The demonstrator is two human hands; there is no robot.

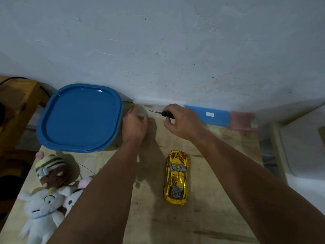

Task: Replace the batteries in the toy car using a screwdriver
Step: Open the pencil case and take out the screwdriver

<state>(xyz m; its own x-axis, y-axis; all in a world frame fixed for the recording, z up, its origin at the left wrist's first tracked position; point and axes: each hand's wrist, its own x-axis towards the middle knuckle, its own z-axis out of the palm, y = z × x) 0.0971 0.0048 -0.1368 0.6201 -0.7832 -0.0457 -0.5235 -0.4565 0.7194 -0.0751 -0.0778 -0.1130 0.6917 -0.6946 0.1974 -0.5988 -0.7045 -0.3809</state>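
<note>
Gold toy car (pixel 177 177) sits on our wooden table (pixel 202 217). Our right hand (pixel 182 120) pinches a black-handled screwdriver (pixel 162 113); our left hand (pixel 134 122) curls around something pale and blurred.

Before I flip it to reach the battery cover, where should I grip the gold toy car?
Grip the toy car across its narrow middle, coming straight down from above. It stands on its wheels, lengthways away from you, with bare table on both long sides, so thumb and fingers can likely close on the doors.
</note>
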